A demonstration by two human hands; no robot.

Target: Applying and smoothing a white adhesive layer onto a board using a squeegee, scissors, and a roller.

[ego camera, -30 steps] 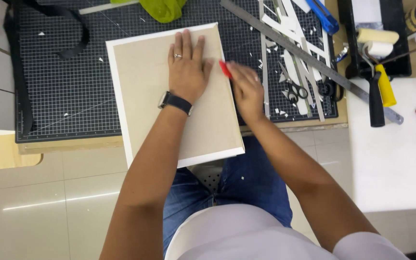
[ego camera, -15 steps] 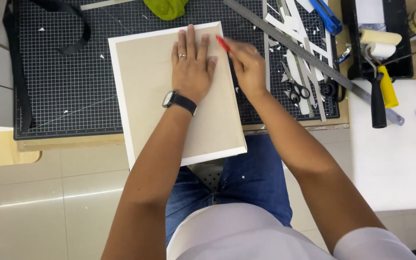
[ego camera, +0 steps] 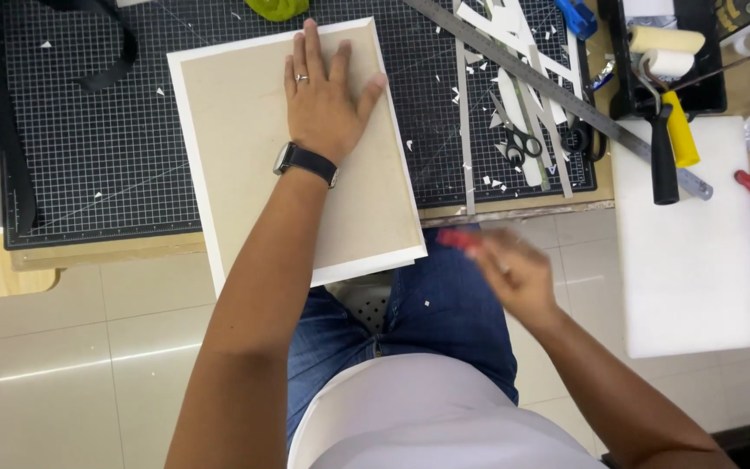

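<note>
head view: left hand flat, fingers spread, pressing on the beige board, nothing gripped. board lies on the black cutting mat, its near end overhanging the desk's front edge. right hand blurred, off the desk over the lap, clenched around a red tool.

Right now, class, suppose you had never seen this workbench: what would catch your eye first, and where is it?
First, the big tan board with white edges, lying on the black cutting mat and jutting over the table edge, with the left hand pressed flat on it. Next, the blurred right hand over the lap, gripping a red tool. Then the long metal ruler, slanting across paper scraps at the right.
</note>
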